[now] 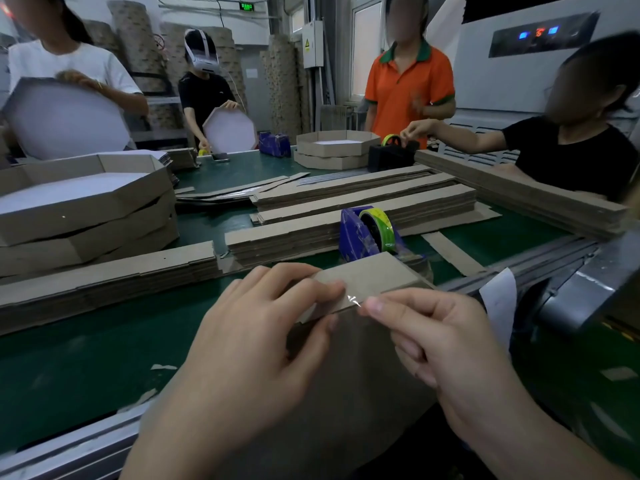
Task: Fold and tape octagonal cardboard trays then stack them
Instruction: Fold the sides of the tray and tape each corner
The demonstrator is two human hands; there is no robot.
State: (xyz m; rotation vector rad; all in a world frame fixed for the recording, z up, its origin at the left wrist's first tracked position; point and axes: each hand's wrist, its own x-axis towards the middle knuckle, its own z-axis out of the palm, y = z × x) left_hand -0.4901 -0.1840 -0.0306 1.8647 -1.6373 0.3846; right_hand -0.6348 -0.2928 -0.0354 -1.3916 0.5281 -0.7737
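Mid-taping — left hand (263,327) gripped the tray (374,277), right hand (433,337) pinched tape (354,301); finished trays (104,216) stood stacked, strips (363,202) lay unfolded.

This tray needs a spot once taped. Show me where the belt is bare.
Biggest patch: the green belt near you, between the long strip pile and the metal rail, left of your left hand; only small scraps. Smaller: before the far blue tape holder. Strips crowd the middle.

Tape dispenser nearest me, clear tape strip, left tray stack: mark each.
tape dispenser (353,237), head view, blue side wall.
clear tape strip (354,300), head view, glossy middle.
tray stack (86,216), head view, top tray's wall.
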